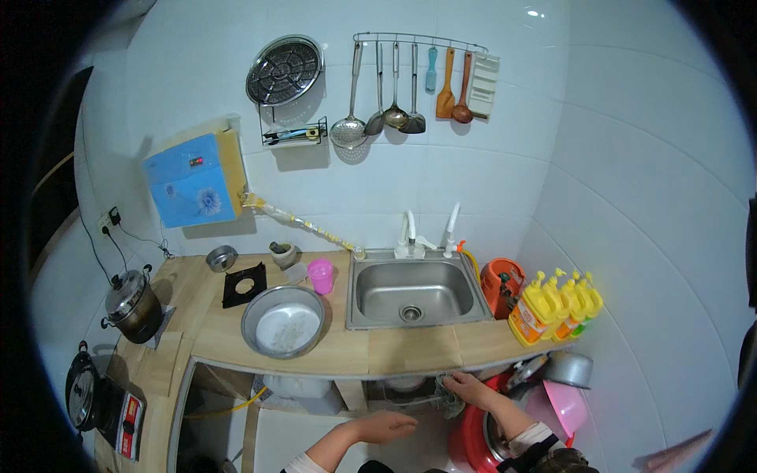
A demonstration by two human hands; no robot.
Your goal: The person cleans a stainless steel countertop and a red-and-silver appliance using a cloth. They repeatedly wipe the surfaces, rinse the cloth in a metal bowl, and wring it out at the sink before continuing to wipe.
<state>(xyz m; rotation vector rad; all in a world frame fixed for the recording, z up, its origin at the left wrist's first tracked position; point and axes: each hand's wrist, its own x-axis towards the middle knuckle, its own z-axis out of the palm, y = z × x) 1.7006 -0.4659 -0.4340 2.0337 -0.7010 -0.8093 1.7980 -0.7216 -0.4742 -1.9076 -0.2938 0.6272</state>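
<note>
My right hand (467, 390) reaches down under the front edge of the counter. Its fingers grip a dark grey-green cloth or mesh rag (448, 399) that hangs below them. Left of it, my left hand (384, 427) hovers over the white floor, back upward and fingers curled; I see nothing in it, though its palm is hidden. Above both hands, a stainless steel sink (412, 288) is set into the wood-pattern counter (408, 350). Beneath my right forearm stands a red plastic tub (464, 434) with a metal vessel (492, 437) in it.
A wide metal basin (285, 328), pink cup (321, 276) and black burner plate (244, 285) sit on the counter's left. Yellow pump bottles (535, 310) stand at its right end. A metal pot (568, 368) and pink basin (562, 408) are stacked low right.
</note>
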